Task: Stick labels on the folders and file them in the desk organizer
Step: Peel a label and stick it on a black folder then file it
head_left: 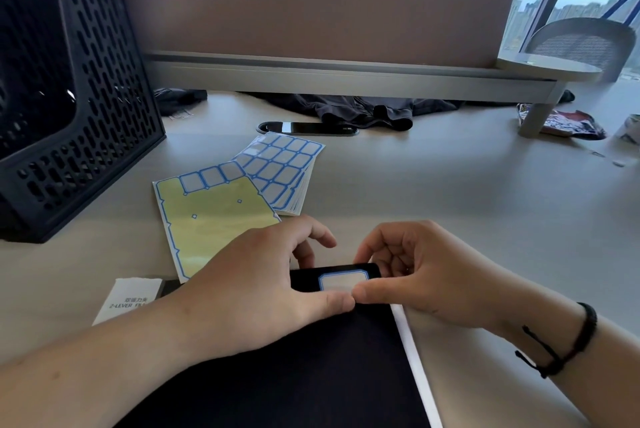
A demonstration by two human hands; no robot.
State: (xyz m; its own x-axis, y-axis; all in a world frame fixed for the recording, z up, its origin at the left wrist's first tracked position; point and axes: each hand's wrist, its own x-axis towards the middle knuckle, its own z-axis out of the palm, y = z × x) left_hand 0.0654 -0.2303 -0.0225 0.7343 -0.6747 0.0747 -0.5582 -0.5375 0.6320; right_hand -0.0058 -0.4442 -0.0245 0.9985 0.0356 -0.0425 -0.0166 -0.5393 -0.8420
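A black folder point(311, 375) lies flat on the desk right in front of me. A white label with a blue border point(341, 282) sits on its top edge. My left hand point(256, 282) grips the folder's top edge, thumb on the cover by the label's lower edge and fingers curled past the edge. My right hand point(422, 275) pinches the label's right side between thumb and index finger. The two thumb tips touch. The black perforated desk organizer point(86, 116) stands at the far left.
A mostly peeled yellow label sheet point(214, 219) and a stack of full label sheets point(280, 168) lie beyond my hands. A white paper slip point(128, 299) lies left of the folder. Dark cloth point(363, 112), a cable port point(308, 128) and a snack packet point(571, 124) sit under the partition shelf.
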